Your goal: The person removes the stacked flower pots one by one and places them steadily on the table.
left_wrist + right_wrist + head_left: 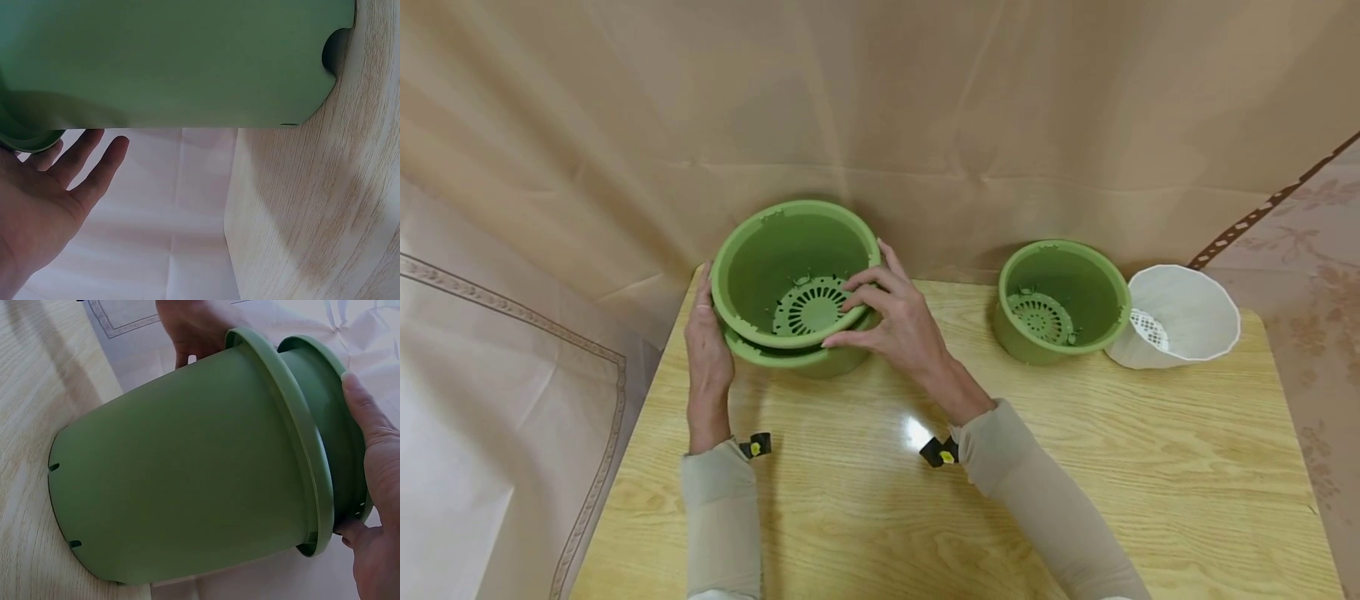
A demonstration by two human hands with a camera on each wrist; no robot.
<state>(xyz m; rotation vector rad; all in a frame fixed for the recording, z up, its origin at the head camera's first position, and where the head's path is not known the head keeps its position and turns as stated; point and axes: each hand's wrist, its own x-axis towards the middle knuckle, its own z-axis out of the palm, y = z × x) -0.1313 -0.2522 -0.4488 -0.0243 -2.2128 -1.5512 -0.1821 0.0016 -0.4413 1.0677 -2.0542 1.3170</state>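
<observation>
Two nested green plastic pots lie tipped toward me at the far left of the wooden table [1075, 483]. The inner pot [775, 267] sticks partway out of the outer pot [805, 360]. My right hand [898, 325] pinches the inner pot's rim, fingers over the lip and thumb below. In the right wrist view that hand [378, 481] holds the inner pot [331, 419] where it protrudes from the outer pot [187, 469]. My left hand [707, 350] presses flat against the outer pot's left side. The left wrist view shows its straight fingers [94, 169] beside the pot wall [175, 62].
A smaller green pot [1060, 300] and a white pot [1180, 317] lie tipped side by side at the table's far right. A beige cloth [925, 100] hangs behind and drapes down on the left. The nested pots sit close to the table's left edge.
</observation>
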